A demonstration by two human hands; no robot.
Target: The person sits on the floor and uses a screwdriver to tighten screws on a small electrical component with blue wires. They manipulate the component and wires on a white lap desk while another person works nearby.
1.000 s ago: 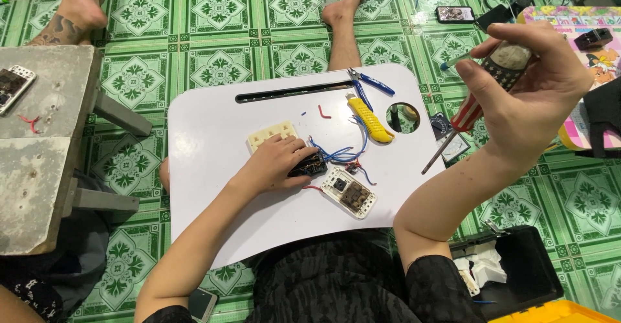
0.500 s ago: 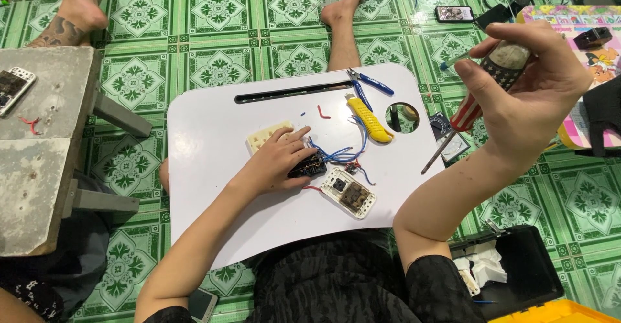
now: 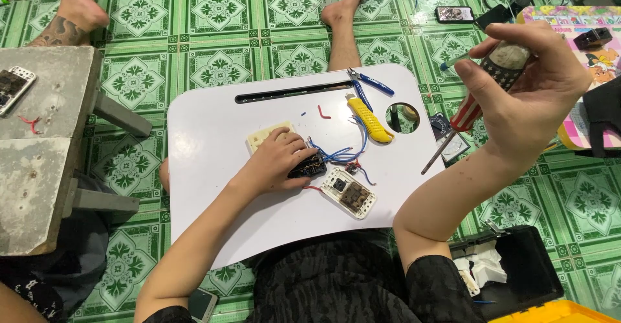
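The left hand lies on the white lap table, its fingers curled down and pressing on a small dark electrical part near the table's middle. Blue wires run from that part toward the right, and a cream cover plate peeks out just beyond the knuckles. Just right of the fingertips, a little nearer, lies a white socket module with a brown insert — close to the dark part, touching or not I cannot tell.

The right hand is raised off the table's right edge, fingers clenched around a small dark handset and a red-handled screwdriver, whose shaft slants down to the left over the table's rim.

Farther out on the table lie a yellow utility knife and blue-handled pliers — both toward the far side. On the green tiled floor, near right, stands an open black toolbox; a grey bench stands at left.
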